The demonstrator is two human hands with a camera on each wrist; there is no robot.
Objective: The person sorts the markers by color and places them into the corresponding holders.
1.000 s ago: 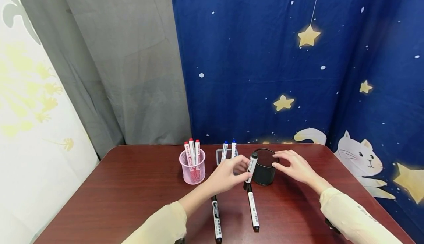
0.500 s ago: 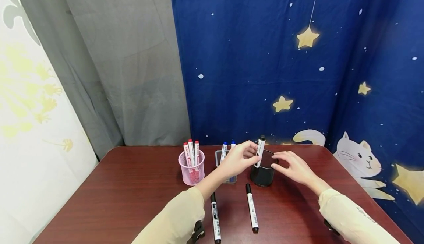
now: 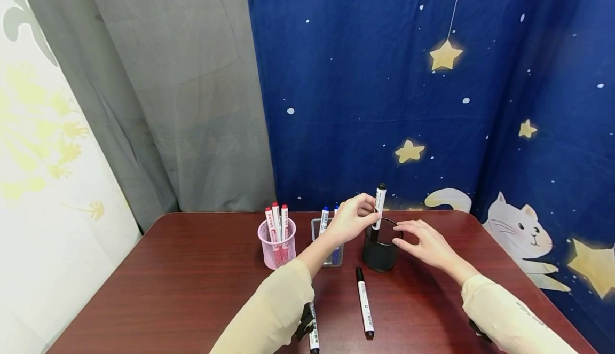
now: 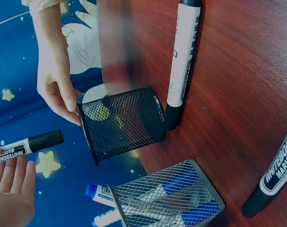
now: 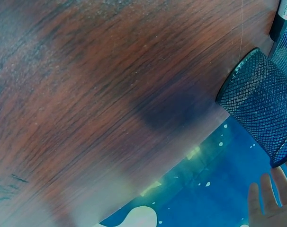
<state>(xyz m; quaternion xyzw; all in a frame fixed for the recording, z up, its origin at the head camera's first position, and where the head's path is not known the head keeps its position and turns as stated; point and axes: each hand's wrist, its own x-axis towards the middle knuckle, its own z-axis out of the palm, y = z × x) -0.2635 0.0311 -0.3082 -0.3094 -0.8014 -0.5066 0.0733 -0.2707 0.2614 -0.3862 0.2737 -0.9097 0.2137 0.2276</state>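
Note:
My left hand pinches a white whiteboard marker with black ends, nearly upright. In the left wrist view its black cap points at the mouth of the black mesh pen holder, a little apart from the rim. At the holder's right side, my right hand touches the rim with thumb and fingertips. In the right wrist view its fingers look fairly straight. A second black-capped marker lies before the holder; another is partly hidden by my left sleeve.
A pink mesh holder with several red-capped markers stands at the left. Between the holders is a grey mesh box with blue-capped markers. The brown table's far edge meets grey and blue curtains.
My left hand has moved right and up with the marker, from in front of the black pen holder to above its mouth. The right hand has stayed at the rim.

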